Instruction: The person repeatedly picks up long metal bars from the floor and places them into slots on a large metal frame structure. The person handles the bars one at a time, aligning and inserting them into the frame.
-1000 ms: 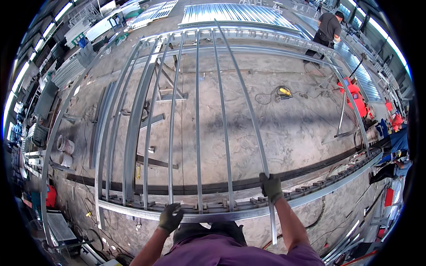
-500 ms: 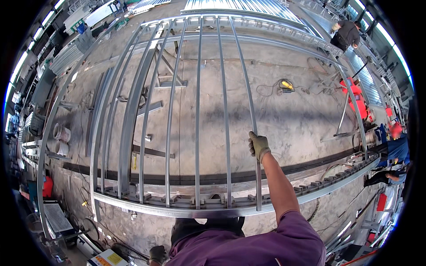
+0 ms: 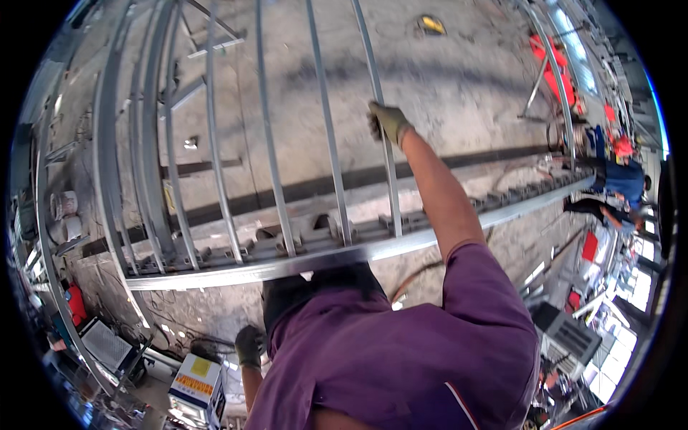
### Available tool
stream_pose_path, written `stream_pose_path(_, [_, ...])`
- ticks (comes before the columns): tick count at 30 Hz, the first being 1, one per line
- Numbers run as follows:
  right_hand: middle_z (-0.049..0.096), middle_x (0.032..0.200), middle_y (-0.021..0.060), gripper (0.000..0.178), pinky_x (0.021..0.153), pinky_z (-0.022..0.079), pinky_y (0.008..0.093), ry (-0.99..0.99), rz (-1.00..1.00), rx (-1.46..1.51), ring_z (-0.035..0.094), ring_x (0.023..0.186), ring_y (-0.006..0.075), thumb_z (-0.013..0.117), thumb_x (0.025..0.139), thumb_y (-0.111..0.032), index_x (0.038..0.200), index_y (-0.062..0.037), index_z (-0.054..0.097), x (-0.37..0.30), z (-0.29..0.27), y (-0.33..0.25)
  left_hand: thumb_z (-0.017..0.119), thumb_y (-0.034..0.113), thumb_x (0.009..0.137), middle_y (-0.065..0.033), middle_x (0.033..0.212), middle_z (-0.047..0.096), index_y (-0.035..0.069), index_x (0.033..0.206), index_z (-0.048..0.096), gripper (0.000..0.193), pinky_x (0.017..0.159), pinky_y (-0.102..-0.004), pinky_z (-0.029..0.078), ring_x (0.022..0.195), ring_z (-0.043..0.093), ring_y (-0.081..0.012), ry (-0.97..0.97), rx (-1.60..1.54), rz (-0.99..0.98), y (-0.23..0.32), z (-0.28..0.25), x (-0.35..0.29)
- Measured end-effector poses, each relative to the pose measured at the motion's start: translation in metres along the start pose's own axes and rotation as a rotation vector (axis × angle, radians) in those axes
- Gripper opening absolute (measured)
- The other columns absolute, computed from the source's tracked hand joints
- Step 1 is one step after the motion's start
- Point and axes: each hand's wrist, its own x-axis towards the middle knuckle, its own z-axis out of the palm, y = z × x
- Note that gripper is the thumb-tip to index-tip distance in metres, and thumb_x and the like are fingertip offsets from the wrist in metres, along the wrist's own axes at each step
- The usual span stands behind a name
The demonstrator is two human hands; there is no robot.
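My right hand (image 3: 390, 123), in an olive work glove, is closed round a long grey metal bar (image 3: 393, 188). The near end of that bar meets the inner side of the front rail (image 3: 315, 264) of a large metal frame. Several similar bars, such as the neighbouring bar (image 3: 327, 122), run away from me to its left. Short brackets (image 3: 494, 193) line the rail's inner side. Down by my left hip hangs my gloved left hand (image 3: 249, 347), away from the frame; its fingers are too unclear to read.
A white box-shaped machine (image 3: 197, 387) stands at the lower left, by cables. Red objects (image 3: 552, 72) lie beyond the frame's right side. A yellow tool (image 3: 432, 26) rests on the floor ahead. Another person (image 3: 622, 179) is at the far right.
The view has tilted down toward my body. My right hand keeps its hold on the bar, whose near end has shifted from over the front rail to its inner side.
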Motion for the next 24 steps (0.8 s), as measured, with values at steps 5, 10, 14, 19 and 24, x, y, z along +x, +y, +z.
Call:
stream_pose_path(5, [0.063,0.073,0.0054,0.055,0.052,0.053,0.0387,0.094,0.025,-0.191,0.061,0.053,0.0206,0.065,0.099,-0.058,0.107,-0.0027,0.066,-0.019,-0.005,-0.011,0.067,0.024,0.099,-0.0022,0.090,0.073,0.010,0.110,0.070,0.018,0.064,-0.0288,0.053,0.076,0.069,-0.0133,0.033,0.058,0.051,-0.009,-0.007,0.004])
stream_pose_path(10, [0.074,0.090,0.0187,0.060,0.075,0.058,0.0487,0.283,-0.186,-0.713,0.074,0.080,0.0338,0.046,0.106,-0.057,0.112,-0.0018,0.069,0.014,0.015,0.002,0.068,0.018,0.100,-0.0054,0.100,0.074,0.005,0.121,0.068,0.025,0.070,-0.0312,0.058,0.087,0.072,-0.0168,0.113,-0.058,-0.014,0.007,0.010,-0.016])
stream_pose_path(14, [0.074,0.103,0.0191,0.046,0.083,0.055,0.0506,0.537,-0.609,-1.015,0.070,0.095,0.0408,0.045,0.107,-0.046,0.112,-0.0091,0.072,0.070,-0.019,0.051,0.068,0.016,0.097,-0.0016,0.096,0.071,0.005,0.108,0.074,0.016,0.072,-0.0280,0.054,0.081,0.066,-0.0141,0.129,-0.070,0.083,-0.008,-0.011,-0.022])
stream_pose_path(19, [0.067,0.131,0.0251,0.068,0.099,0.050,0.0516,0.506,-0.512,-0.914,0.062,0.122,0.0461,0.045,0.104,-0.061,0.131,-0.0021,0.066,0.073,-0.042,0.052,0.071,0.021,0.096,-0.0035,0.092,0.073,0.002,0.102,0.077,0.020,0.077,-0.0299,0.053,0.083,0.066,-0.0147,0.244,0.128,0.242,-0.060,-0.037,-0.040])
stream_pose_path(24, [0.059,0.141,0.0333,0.075,0.108,0.048,0.0468,0.443,-0.362,-0.964,0.058,0.129,0.0469,0.047,0.105,-0.057,0.133,0.0119,0.060,0.065,-0.056,0.037,0.070,0.031,0.094,-0.0123,0.098,0.078,0.003,0.103,0.078,0.031,0.085,-0.0356,0.056,0.095,0.073,-0.0224,0.237,0.290,0.176,-0.101,-0.077,-0.009])
